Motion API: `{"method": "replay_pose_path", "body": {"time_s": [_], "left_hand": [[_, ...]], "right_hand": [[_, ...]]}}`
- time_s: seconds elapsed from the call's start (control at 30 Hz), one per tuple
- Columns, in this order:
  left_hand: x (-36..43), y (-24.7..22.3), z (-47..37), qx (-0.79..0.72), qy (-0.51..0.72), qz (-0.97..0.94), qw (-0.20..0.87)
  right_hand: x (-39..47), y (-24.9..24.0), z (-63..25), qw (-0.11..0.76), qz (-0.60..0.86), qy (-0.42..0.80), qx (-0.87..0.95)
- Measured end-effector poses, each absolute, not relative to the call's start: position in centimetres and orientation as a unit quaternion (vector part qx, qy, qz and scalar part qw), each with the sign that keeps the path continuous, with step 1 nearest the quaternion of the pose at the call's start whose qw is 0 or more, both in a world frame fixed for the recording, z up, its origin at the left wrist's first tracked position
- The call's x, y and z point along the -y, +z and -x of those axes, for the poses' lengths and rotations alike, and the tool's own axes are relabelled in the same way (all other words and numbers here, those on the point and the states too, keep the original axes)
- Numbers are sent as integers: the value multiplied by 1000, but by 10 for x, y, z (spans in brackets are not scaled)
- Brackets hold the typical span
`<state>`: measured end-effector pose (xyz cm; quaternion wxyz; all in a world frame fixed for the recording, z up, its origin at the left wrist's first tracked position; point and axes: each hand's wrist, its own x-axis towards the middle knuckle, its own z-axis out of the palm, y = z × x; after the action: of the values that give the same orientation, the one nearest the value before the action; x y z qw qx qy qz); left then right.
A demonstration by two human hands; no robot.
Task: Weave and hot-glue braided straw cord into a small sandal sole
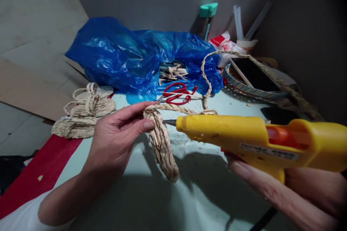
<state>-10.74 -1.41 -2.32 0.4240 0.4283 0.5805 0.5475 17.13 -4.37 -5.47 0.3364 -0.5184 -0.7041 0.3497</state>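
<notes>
My left hand (121,130) pinches one end of a flat coil of braided straw cord (162,148) between thumb and fingers, above the table. From the coil's top the loose braid (179,108) runs right, then loops up and away behind. My right hand (271,184) grips a yellow hot glue gun (225,130) by its handle, with a finger along the underside near the trigger. The gun's dark nozzle points left and its tip is at the coil's edge, close to my left thumb. Whether glue is coming out cannot be made out.
Several coiled straw pieces (84,115) are stacked at the left. Red-handled scissors (177,94) lie behind the coil, before a blue plastic bag (116,54) with straw inside. A phone (255,74) rests on a basket (238,88) at the right. Glue sticks (238,23) stand in a cup.
</notes>
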Motion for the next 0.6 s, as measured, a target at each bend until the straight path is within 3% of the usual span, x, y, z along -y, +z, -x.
{"method": "replay_pose_path", "body": {"time_s": [0.6], "left_hand": [[14,-24,108,-569,571,-402,435]], "right_hand": [[27,-51,-170,335,521,380,687]]}}
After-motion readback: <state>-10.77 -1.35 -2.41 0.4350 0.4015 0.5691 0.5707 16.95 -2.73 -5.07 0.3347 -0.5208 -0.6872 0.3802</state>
